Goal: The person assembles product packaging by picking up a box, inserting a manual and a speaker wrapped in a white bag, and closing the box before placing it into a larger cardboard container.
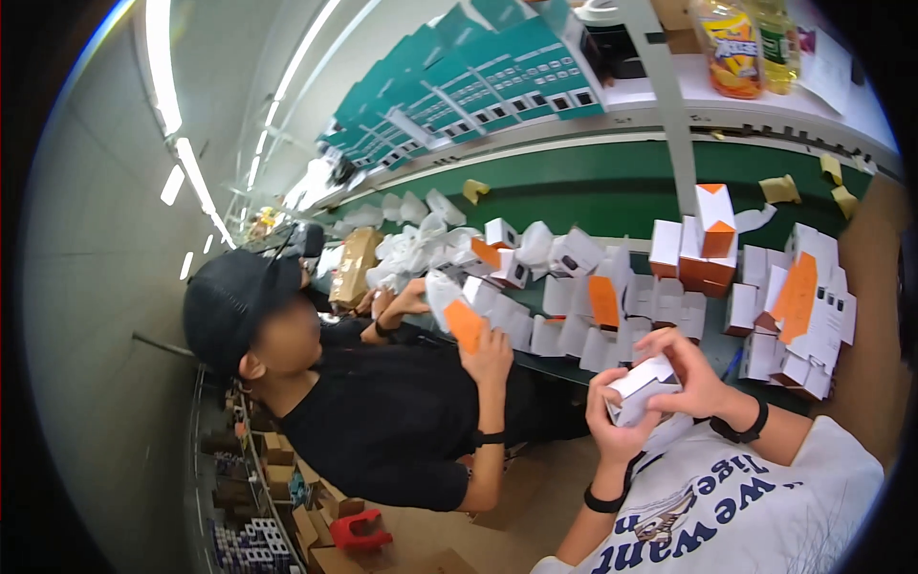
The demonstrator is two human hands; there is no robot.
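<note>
A small white carton (638, 392) is held between my two hands in front of my chest. My left hand (612, 430) wraps its near left side, the thumb along the edge. From the right, my right hand (690, 375) curls over its top and side, fingertips at the flaps. Dark bands circle both my wrists. Just beyond my hands, several unfolded white cartons with orange panels (603, 301) lie on the bench. To the right rests a pile of flat white cartons (813, 306), one showing a large orange face.
At my left a co-worker in a black cap (229, 306) handles an orange-and-white carton (464, 323). White cartons with orange bases (708, 258) stack by the post. Teal boxes (478, 77) line the shelf above, near bottles (732, 48). A red plastic item (361, 531) lies below.
</note>
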